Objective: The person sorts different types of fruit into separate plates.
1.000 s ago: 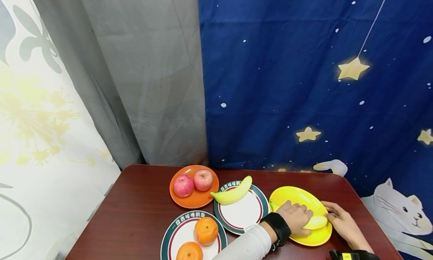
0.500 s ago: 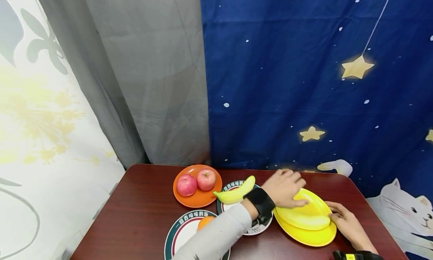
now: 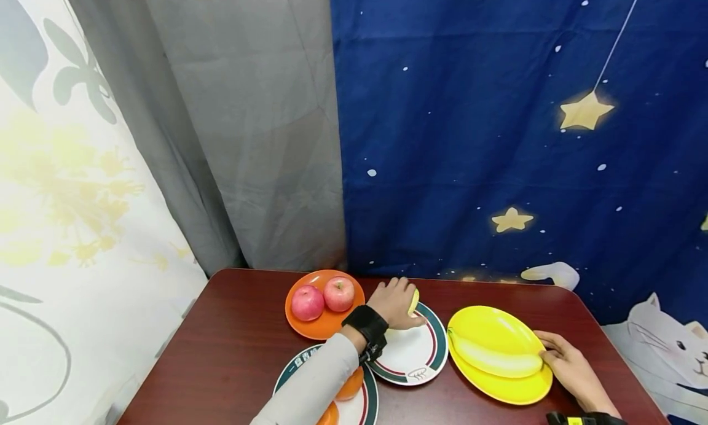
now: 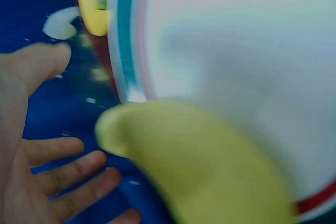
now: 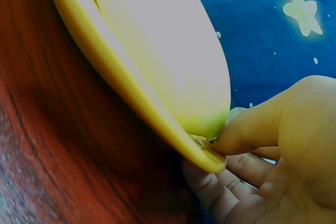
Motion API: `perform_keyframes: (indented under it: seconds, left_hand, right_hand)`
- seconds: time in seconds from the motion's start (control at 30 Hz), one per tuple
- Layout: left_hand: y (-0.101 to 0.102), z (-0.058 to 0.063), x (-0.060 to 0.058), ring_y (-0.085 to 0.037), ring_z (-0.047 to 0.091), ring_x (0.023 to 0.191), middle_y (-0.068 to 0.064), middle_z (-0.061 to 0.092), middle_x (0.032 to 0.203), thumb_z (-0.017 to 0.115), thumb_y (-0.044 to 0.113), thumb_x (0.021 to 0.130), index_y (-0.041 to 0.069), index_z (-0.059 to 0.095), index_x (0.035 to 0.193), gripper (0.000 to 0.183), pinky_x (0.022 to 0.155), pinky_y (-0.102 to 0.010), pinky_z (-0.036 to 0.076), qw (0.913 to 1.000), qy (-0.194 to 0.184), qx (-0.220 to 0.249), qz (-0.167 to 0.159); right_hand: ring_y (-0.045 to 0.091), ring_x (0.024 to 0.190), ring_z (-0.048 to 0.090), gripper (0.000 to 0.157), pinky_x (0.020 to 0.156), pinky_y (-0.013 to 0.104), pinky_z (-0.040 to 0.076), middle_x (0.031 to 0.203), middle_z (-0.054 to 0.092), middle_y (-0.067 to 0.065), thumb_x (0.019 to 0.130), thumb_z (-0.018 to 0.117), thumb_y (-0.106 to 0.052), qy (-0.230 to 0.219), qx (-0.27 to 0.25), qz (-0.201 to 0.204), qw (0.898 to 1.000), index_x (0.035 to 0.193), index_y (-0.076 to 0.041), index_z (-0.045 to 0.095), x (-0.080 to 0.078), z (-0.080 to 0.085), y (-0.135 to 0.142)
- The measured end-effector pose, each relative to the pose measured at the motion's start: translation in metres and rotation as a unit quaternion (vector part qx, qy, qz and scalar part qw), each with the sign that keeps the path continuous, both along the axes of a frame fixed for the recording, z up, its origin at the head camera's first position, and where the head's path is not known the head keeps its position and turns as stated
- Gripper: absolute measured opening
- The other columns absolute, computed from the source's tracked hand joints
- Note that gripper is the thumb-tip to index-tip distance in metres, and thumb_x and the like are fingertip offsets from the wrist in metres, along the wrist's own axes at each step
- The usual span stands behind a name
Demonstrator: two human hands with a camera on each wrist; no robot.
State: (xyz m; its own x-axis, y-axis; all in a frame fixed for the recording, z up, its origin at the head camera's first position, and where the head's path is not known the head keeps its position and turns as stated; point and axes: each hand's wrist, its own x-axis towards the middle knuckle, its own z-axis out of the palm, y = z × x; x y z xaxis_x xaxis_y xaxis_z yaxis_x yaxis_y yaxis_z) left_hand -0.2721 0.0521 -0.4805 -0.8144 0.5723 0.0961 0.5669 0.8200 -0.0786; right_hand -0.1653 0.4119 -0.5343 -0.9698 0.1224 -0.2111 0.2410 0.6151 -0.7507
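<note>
My left hand [image 3: 394,303] is over a banana [image 3: 413,302] on the white plate with a green rim [image 3: 412,351], hiding most of the fruit in the head view. The left wrist view shows the fingers spread, with the banana [image 4: 194,156] beside the fingertips and a gap to the thumb. At the right, my right hand [image 3: 570,370] pinches the edge of the yellow oval plate [image 3: 487,319] between thumb and fingers. A second banana [image 3: 498,357] lies in that plate, its end [image 5: 210,124] close to the thumb in the right wrist view.
An orange plate [image 3: 332,325] with two apples [image 3: 307,303] stands at the back left. In front of it, partly behind the left sleeve, is another green-rimmed plate [image 3: 362,406] bearing oranges [image 3: 350,385]. Curtains [image 3: 442,167] hang behind the dark red table [image 3: 221,351].
My left hand has left the banana in the yellow plate and moved left to the banana on the white plate. My right hand stays at the yellow plate's edge.
</note>
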Motion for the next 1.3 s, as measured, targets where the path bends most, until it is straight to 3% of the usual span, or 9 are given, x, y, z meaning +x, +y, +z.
perform_keyframes:
  seconds: [0.13,0.27,0.57,0.7,0.83,0.97,1.1,1.2,1.3]
  left_hand:
    - [-0.011,-0.020,0.002,-0.014,0.046,0.087,0.002,0.045,0.100,0.065,0.073,0.067,0.019,0.044,0.123,0.081,0.071,-0.029,0.043,0.9986,-0.042,0.017,0.028]
    - [-0.015,-0.032,0.002,-0.013,0.045,0.084,0.002,0.044,0.099,0.070,0.067,0.068,0.015,0.042,0.125,0.082,0.067,-0.027,0.043,0.9957,-0.078,0.017,0.048]
    - [-0.013,-0.028,0.000,-0.014,0.048,0.088,0.001,0.049,0.101,0.070,0.053,0.078,0.013,0.047,0.125,0.067,0.081,-0.027,0.043,0.9925,-0.110,0.025,0.047]
    - [-0.012,-0.023,-0.002,-0.012,0.048,0.083,0.002,0.050,0.095,0.073,0.044,0.077,0.012,0.049,0.120,0.059,0.074,-0.027,0.044,0.9928,-0.109,0.037,0.033]
    - [-0.007,-0.006,-0.007,-0.010,0.049,0.070,0.005,0.050,0.080,0.073,0.041,0.072,0.013,0.049,0.112,0.054,0.059,-0.026,0.042,0.9946,-0.073,0.073,-0.013]
    - [0.008,0.029,-0.009,-0.010,0.048,0.057,0.007,0.048,0.068,0.068,0.046,0.072,0.017,0.046,0.110,0.052,0.050,-0.026,0.037,0.9937,-0.005,0.088,-0.069]
    - [0.036,0.062,-0.008,-0.009,0.048,0.055,0.009,0.047,0.066,0.061,0.053,0.076,0.023,0.044,0.115,0.052,0.048,-0.024,0.035,0.9921,0.035,0.066,-0.101]
    - [0.059,0.075,-0.007,-0.008,0.048,0.056,0.010,0.046,0.066,0.059,0.057,0.080,0.025,0.043,0.112,0.048,0.049,-0.023,0.034,0.9923,0.038,0.047,-0.109]
    - [0.083,0.080,-0.004,-0.007,0.048,0.058,0.011,0.046,0.067,0.059,0.058,0.081,0.027,0.043,0.108,0.044,0.051,-0.022,0.034,0.9925,0.035,0.034,-0.112]
  right_hand:
    - [0.038,0.107,0.051,0.051,0.082,0.040,0.047,0.131,0.040,0.033,0.097,0.046,-0.018,0.006,0.002,-0.001,1.000,0.140,0.005,0.031,0.000,0.000,0.000]
    - [0.039,0.109,0.050,0.051,0.082,0.040,0.047,0.132,0.040,0.033,0.098,0.046,-0.019,0.012,0.003,0.002,1.000,0.140,0.005,0.031,0.001,0.000,0.000]
    - [0.039,0.109,0.050,0.052,0.082,0.039,0.048,0.132,0.040,0.032,0.098,0.046,-0.021,0.013,0.008,-0.001,1.000,0.140,0.004,0.030,-0.001,0.006,-0.001]
    - [0.038,0.108,0.050,0.051,0.081,0.039,0.047,0.131,0.040,0.032,0.098,0.046,-0.020,0.010,0.007,-0.001,1.000,0.140,0.004,0.031,0.000,0.005,-0.001]
    - [0.037,0.109,0.051,0.049,0.081,0.037,0.047,0.132,0.041,0.032,0.098,0.046,-0.018,0.009,0.009,-0.004,1.000,0.140,0.004,0.033,0.002,0.003,-0.002]
    - [0.038,0.110,0.051,0.050,0.081,0.038,0.047,0.131,0.042,0.032,0.098,0.047,-0.020,0.014,0.012,-0.006,1.000,0.139,0.004,0.033,0.002,0.001,-0.003]
    - [0.039,0.109,0.050,0.051,0.081,0.038,0.047,0.131,0.041,0.032,0.098,0.047,-0.020,0.011,0.013,-0.008,1.000,0.140,0.004,0.032,0.001,0.001,-0.003]
    - [0.039,0.109,0.050,0.052,0.080,0.039,0.047,0.131,0.041,0.032,0.098,0.047,-0.020,0.006,0.014,-0.009,1.000,0.140,0.004,0.031,0.000,0.000,-0.003]
    - [0.038,0.109,0.050,0.052,0.081,0.039,0.047,0.131,0.041,0.032,0.098,0.047,-0.020,0.006,0.012,-0.009,1.000,0.140,0.004,0.032,0.000,-0.001,0.000]
